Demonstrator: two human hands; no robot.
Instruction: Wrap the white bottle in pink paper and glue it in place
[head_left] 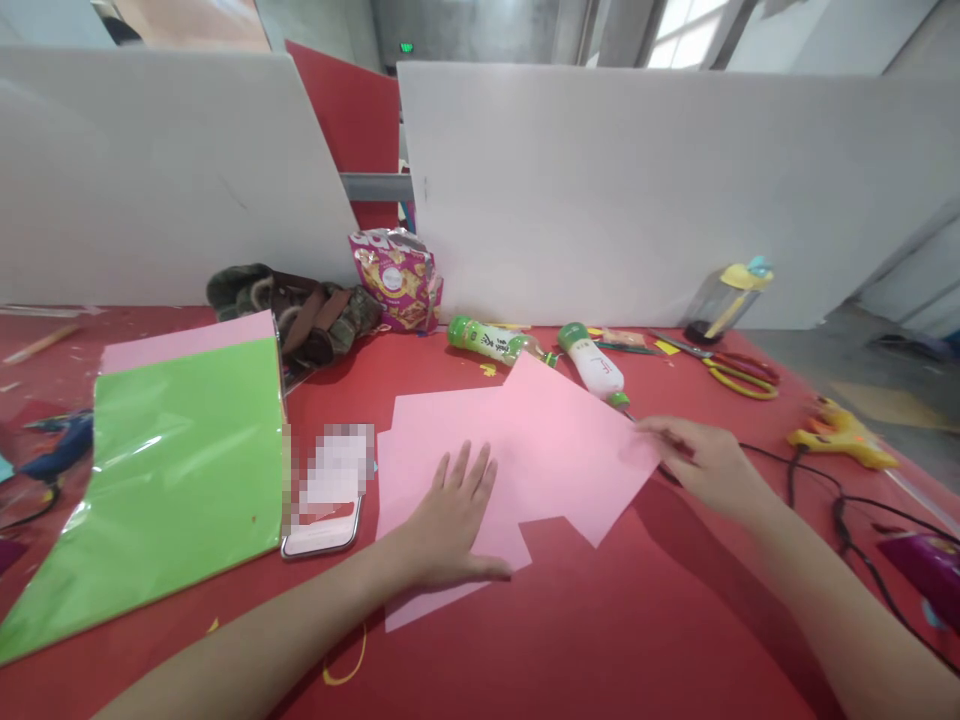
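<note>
Several sheets of pink paper lie overlapping on the red table. My left hand rests flat on the lower sheets, fingers spread. On the right, my right hand pinches the corner of the top pink sheet, which lies turned at an angle over the others. To the left of the paper is a phone, its screen partly blurred out. Beyond the top sheet lie a green-labelled bottle and a white bottle with green ends.
At left lies a pack of green paper in clear plastic, beside a blue glue gun. Scissors, a yellow glue gun and black cables are at right. A snack bag and a tumbler stand before white panels.
</note>
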